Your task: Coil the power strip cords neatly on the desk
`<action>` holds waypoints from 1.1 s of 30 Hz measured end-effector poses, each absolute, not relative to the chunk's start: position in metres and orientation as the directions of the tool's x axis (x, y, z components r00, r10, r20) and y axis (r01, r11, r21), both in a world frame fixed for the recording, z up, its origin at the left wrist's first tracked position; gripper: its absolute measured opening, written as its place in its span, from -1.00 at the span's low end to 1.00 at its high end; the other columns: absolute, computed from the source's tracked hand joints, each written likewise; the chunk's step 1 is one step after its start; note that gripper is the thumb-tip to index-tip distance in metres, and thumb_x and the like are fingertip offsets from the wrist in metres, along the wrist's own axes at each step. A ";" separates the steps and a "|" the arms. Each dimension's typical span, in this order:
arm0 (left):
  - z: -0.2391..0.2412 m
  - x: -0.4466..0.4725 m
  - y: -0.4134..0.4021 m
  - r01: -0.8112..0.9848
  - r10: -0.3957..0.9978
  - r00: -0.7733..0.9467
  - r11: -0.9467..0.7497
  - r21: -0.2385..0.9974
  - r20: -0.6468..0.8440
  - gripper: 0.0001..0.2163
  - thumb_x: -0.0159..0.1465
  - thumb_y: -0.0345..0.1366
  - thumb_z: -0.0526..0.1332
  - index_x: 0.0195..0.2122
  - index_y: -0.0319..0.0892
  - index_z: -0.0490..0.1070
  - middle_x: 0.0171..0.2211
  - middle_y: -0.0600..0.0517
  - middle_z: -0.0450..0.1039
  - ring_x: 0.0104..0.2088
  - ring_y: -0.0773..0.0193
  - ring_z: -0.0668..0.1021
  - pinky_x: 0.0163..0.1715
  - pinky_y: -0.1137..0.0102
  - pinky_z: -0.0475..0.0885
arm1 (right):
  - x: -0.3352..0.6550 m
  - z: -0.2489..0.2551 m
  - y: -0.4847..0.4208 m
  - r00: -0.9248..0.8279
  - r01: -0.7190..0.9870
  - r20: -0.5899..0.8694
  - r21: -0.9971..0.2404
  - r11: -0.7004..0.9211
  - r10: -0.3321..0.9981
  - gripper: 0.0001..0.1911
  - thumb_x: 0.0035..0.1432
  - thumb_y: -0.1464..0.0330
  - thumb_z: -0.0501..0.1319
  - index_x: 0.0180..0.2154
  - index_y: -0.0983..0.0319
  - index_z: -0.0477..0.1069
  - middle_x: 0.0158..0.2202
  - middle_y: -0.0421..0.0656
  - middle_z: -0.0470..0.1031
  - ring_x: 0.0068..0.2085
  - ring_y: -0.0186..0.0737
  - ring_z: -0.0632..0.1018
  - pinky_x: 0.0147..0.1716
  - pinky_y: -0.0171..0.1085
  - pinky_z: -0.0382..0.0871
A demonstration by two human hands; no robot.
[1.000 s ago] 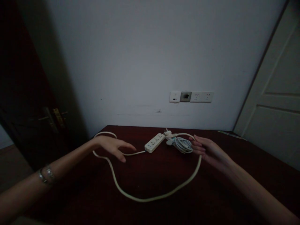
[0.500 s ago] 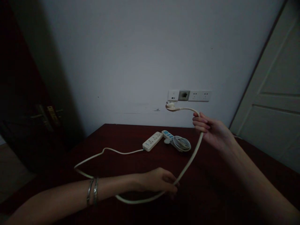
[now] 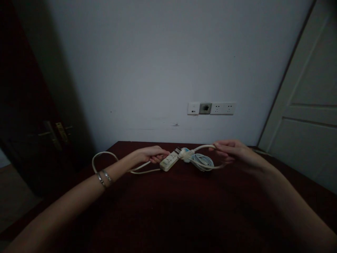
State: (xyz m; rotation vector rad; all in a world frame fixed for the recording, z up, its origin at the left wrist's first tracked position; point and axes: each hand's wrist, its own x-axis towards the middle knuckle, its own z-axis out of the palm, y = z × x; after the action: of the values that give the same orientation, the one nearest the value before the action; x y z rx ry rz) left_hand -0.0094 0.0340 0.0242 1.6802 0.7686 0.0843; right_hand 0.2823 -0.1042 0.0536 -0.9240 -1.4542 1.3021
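A white power strip (image 3: 169,161) lies near the far edge of the dark red table (image 3: 168,211). Its thick white cord (image 3: 105,154) loops out to the left and back. My left hand (image 3: 151,154) is closed around that cord just left of the strip. My right hand (image 3: 231,151) is closed on the cord close to its plug (image 3: 183,153), which hovers by the strip's far end. A second strip with a coiled grey cable (image 3: 202,161) sits between my hands.
Wall sockets (image 3: 211,108) are set in the white wall above the table. A dark door with a brass handle (image 3: 56,133) stands at the left. At the right is a pale panelled door (image 3: 308,116).
The big loop of cord has been gathered in. My left hand went from the near side up to the strip. My right hand came down with the plug end to table height.
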 end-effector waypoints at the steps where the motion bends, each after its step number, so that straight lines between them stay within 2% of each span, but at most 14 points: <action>1: 0.037 -0.011 0.040 0.432 0.549 0.780 -0.124 0.893 -0.301 -0.72 0.24 -0.15 0.02 -0.55 -0.17 0.26 -0.73 0.19 -0.08 -0.71 0.48 -0.06 -0.73 0.50 -0.13 | 0.276 0.051 -0.099 -0.289 -0.001 0.136 -0.990 0.142 0.947 -0.74 -0.01 0.21 0.26 -0.47 0.30 0.40 -0.68 -0.31 0.10 -0.67 -0.53 0.04 -0.69 -0.40 -0.16; 4: 0.076 -0.013 0.045 0.381 0.603 0.795 -0.402 0.833 -0.072 -0.72 0.27 -0.22 -0.09 -0.36 -0.23 0.36 -0.71 0.16 -0.01 -0.70 0.46 -0.03 -0.72 0.46 -0.06 | 0.258 0.044 -0.081 -0.288 0.123 0.138 -0.976 0.180 0.948 -0.67 -0.04 0.14 0.27 -0.51 0.31 0.39 -0.69 -0.30 0.16 -0.66 -0.50 0.12 -0.68 -0.39 -0.10; 7: 0.107 -0.006 0.030 0.389 0.672 0.738 -0.502 0.772 0.065 -0.73 0.24 -0.27 -0.06 -0.24 -0.28 0.36 -0.69 0.16 0.02 -0.71 0.47 0.03 -0.71 0.45 -0.02 | 0.240 0.038 -0.059 -0.181 0.126 0.237 -0.957 0.262 0.954 -0.66 -0.09 0.13 0.29 -0.54 0.30 0.38 -0.69 -0.29 0.19 -0.65 -0.48 0.17 -0.66 -0.39 -0.06; 9: 0.116 0.003 0.016 0.363 0.717 0.681 -0.510 0.780 0.152 -0.75 0.24 -0.29 -0.04 -0.22 -0.30 0.35 -0.67 0.17 0.05 -0.72 0.50 0.07 -0.71 0.48 0.01 | 0.228 0.034 -0.045 -0.084 0.064 0.318 -0.944 0.324 0.944 -0.67 -0.10 0.13 0.28 -0.53 0.30 0.38 -0.68 -0.30 0.20 -0.63 -0.47 0.18 -0.65 -0.39 -0.03; 12: 0.113 0.018 -0.003 0.330 0.768 0.592 -0.508 0.796 0.245 -0.80 0.24 -0.30 -0.01 -0.30 -0.31 0.34 -0.65 0.14 0.15 -0.72 0.54 0.17 -0.71 0.52 0.07 | 0.212 0.026 -0.027 0.035 -0.133 0.358 -0.924 0.360 0.933 -0.68 -0.11 0.14 0.27 -0.46 0.30 0.41 -0.67 -0.32 0.19 -0.63 -0.47 0.17 -0.63 -0.38 -0.03; 16: 0.087 0.038 -0.011 0.239 0.760 0.601 -0.465 0.852 0.247 -0.81 0.26 -0.30 -0.02 -0.24 -0.29 0.31 -0.60 0.11 0.29 -0.72 0.50 0.30 -0.70 0.53 0.15 | 0.199 0.019 -0.014 0.069 -0.421 0.286 -0.860 0.288 0.956 -0.70 -0.16 0.19 0.29 -0.44 0.29 0.39 -0.66 -0.33 0.18 -0.63 -0.48 0.16 -0.63 -0.38 0.00; 20: 0.059 0.055 -0.005 0.167 0.694 0.680 -0.461 0.872 0.237 -0.82 0.28 -0.25 -0.02 -0.27 -0.25 0.26 -0.57 0.10 0.32 -0.71 0.48 0.36 -0.69 0.53 0.21 | 0.198 0.019 -0.013 0.012 -0.516 0.235 -0.831 0.207 0.972 -0.67 -0.12 0.12 0.28 -0.52 0.26 0.33 -0.66 -0.32 0.20 -0.63 -0.47 0.18 -0.63 -0.37 0.04; 23: 0.045 0.060 0.002 0.186 0.644 0.743 -0.458 0.869 0.180 -0.79 0.29 -0.19 -0.03 -0.28 -0.24 0.24 -0.53 0.08 0.34 -0.68 0.46 0.40 -0.67 0.52 0.25 | 0.204 0.020 -0.015 0.006 -0.460 0.252 -0.858 0.226 0.968 -0.62 -0.13 0.09 0.30 -0.58 0.25 0.28 -0.66 -0.31 0.20 -0.64 -0.47 0.18 -0.64 -0.38 0.05; 28: 0.036 0.058 0.008 0.179 0.557 0.827 -0.382 0.907 0.072 -0.74 0.28 -0.14 0.00 -0.28 -0.26 0.28 -0.56 0.04 0.38 -0.63 0.40 0.44 -0.61 0.48 0.30 | 0.216 0.019 -0.013 0.075 -0.236 0.254 -0.935 0.265 0.964 -0.59 -0.17 0.13 0.35 -0.64 0.25 0.23 -0.71 -0.35 0.10 -0.69 -0.52 0.10 -0.69 -0.39 -0.06; 33: 0.035 0.062 0.005 0.152 0.525 0.849 -0.346 0.926 0.057 -0.69 0.25 -0.06 0.05 -0.26 -0.25 0.29 -0.56 0.05 0.38 -0.64 0.38 0.44 -0.61 0.46 0.31 | 0.223 0.015 -0.004 0.082 -0.195 0.259 -0.943 0.270 0.962 -0.60 -0.17 0.15 0.36 -0.67 0.26 0.24 -0.75 -0.34 0.10 -0.71 -0.50 0.13 -0.71 -0.39 -0.06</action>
State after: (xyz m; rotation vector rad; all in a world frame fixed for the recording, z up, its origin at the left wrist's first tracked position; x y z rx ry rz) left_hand 0.0619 0.0051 0.0353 1.9122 0.5032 0.4185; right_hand 0.2229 -0.0037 0.0147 -0.8900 -1.1352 1.0628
